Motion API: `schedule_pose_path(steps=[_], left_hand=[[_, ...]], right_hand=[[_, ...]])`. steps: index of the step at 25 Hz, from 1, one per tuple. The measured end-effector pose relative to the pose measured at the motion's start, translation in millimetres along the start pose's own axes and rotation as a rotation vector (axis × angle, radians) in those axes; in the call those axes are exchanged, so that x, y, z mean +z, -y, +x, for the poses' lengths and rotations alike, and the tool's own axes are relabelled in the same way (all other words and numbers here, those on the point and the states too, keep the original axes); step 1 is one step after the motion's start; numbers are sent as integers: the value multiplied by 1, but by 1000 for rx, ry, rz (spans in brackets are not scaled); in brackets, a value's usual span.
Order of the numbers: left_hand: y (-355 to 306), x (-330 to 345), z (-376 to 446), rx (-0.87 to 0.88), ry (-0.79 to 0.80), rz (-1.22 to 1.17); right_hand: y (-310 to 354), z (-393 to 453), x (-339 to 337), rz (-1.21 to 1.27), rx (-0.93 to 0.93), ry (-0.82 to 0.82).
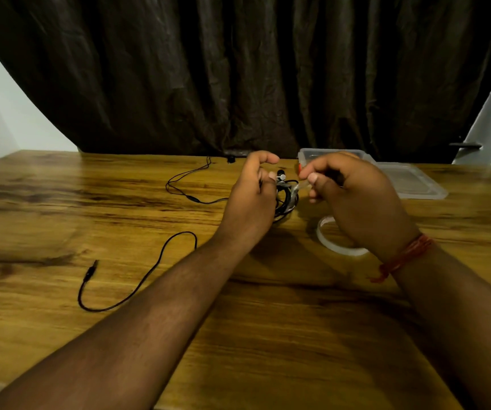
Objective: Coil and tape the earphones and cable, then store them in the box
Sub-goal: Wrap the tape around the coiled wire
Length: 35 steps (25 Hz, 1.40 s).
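My left hand (251, 199) grips a coiled bundle of black cable (287, 196) above the wooden table (238, 306). My right hand (353, 196) pinches a strip of clear tape (301, 186) that reaches to the coil. A roll of clear tape (337, 247) lies on the table under my right wrist. Black earphones (192, 184) lie uncoiled at the back. Another black cable with a jack plug (126, 288) trails loose at the left. The clear plastic box (312, 155) stands behind my right hand, partly hidden.
The box's clear lid (412, 182) lies flat on the table to the right of the box. A dark curtain (238, 69) hangs along the table's far edge. A small red item (300, 167) shows next to the box.
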<state>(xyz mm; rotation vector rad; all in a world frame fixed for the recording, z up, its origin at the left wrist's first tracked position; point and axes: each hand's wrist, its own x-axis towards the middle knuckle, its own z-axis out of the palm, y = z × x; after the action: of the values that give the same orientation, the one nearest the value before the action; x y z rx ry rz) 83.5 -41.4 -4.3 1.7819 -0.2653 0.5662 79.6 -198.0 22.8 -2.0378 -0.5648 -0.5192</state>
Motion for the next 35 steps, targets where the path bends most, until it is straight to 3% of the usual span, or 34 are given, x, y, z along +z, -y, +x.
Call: schedule_pose_path(steps=[4,10,12,16,18,23,29,35], left_hand=[[-3,-2,-1,-34,-17,-31],[-2,-1,-3,-20,-16,-10],[-4,-1,-4,14,-12,52],[-9,1,-8,76,17,111],[-10,2,-9,87,25,113],[-7,3,-9,121,43,169],[-9,9,-11,206,81,257],[-8,6,-9,159,33,167]], right_hand=[[0,-1,-3,168,162,28],[2,-1,-2,431,114,42],[4,-2,-4,334,55,-2],[1,-8,5,-348,-254,40],[-2,-7,10,-542,-268,76],[1,-5,9,-563,-309,-24],[-3,-2,10,-584,-273,-6],[5,-4,13,-318,-145,-59]])
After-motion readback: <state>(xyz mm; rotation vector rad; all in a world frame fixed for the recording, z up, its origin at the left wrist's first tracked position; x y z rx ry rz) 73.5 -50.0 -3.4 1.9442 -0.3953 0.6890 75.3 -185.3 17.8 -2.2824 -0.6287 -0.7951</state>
